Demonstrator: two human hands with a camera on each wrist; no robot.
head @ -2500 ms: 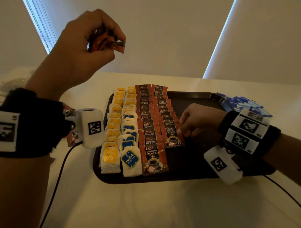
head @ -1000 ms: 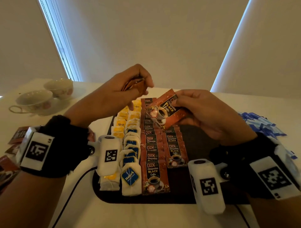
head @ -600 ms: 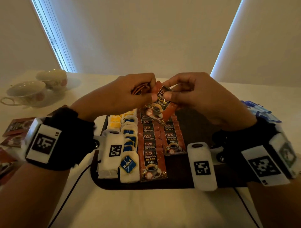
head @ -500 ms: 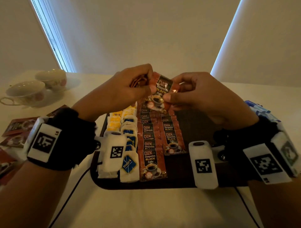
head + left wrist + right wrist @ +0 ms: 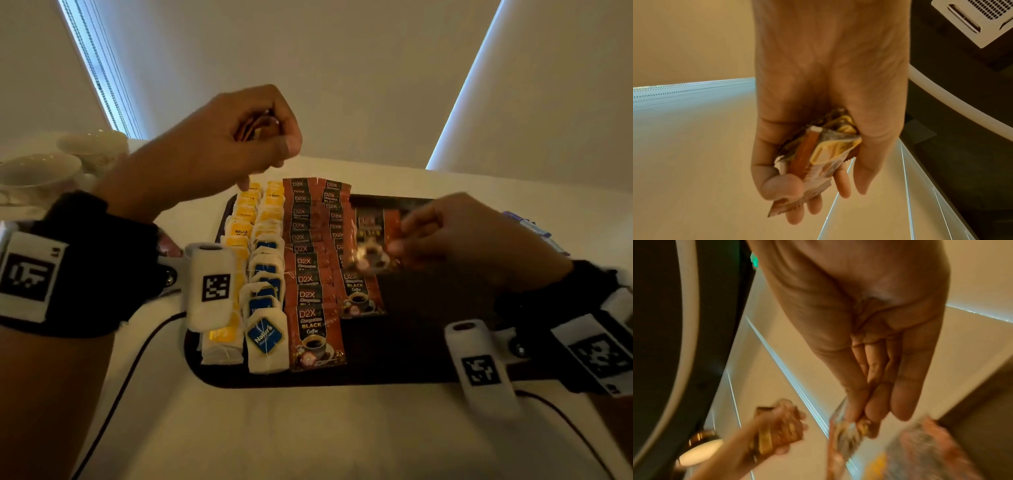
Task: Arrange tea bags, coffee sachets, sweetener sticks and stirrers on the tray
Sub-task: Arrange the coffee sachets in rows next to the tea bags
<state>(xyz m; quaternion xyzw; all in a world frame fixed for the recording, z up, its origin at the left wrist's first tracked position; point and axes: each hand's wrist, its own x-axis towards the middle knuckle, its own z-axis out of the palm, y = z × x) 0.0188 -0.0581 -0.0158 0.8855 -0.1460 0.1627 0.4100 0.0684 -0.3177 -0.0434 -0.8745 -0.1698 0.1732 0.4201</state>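
Note:
A dark tray [image 5: 404, 373] carries two columns of tea bags [image 5: 263, 339] at its left and two columns of red coffee sachets [image 5: 313, 329] beside them. My right hand [image 5: 442, 240] pinches one coffee sachet [image 5: 371, 240] by its right edge, just above the second sachet column; the sachet is blurred. In the right wrist view that sachet [image 5: 844, 436] hangs from my fingertips. My left hand [image 5: 239, 144] is raised above the tray's far left corner and grips a bunch of coffee sachets [image 5: 257, 125], seen crumpled in the palm [image 5: 818, 155].
Two white teacups [image 5: 51, 168] stand at the far left of the white table. A pile of blue sweetener sticks [image 5: 534, 229] lies beyond the tray's right side. A black cable [image 5: 130, 380] trails over the table in front of the tray.
The hands met and my right hand took one sachet from the left hand's bunch. It has now dropped down and right to the tray, while the left hand stays raised.

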